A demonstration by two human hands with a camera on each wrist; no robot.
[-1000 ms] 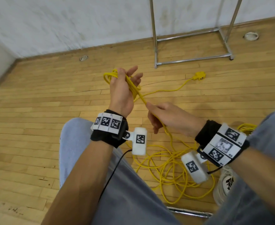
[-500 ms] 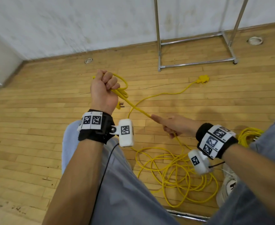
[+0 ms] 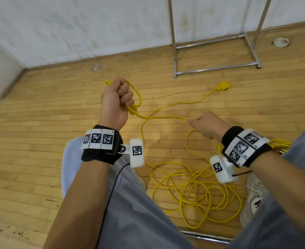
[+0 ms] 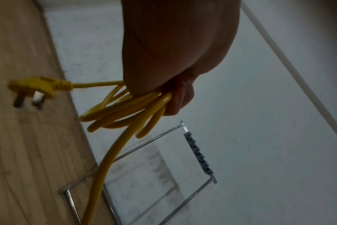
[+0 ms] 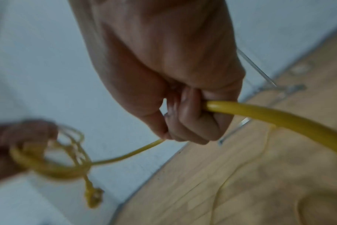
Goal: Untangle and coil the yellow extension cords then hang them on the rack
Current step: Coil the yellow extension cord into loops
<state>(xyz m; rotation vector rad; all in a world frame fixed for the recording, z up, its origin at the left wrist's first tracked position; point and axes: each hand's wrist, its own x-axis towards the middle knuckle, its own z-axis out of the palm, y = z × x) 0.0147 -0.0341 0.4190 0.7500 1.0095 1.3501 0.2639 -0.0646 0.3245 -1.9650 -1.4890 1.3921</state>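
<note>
Since a second ago the left hand (image 3: 116, 103) has closed into a fist round the cord loops (image 3: 134, 97); the right hand (image 3: 208, 125) has drawn rightward, stretching cord between them.

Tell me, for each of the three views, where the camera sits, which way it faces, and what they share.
Head: on the head, facing down at the floor; both forearms, left hand, right hand, knees.
Left wrist: along the left hand gripping the coil; plug hanging, rack beyond.
Right wrist: along the right hand gripping the cord; left hand blurred.
Shared: coil, rack.
</note>
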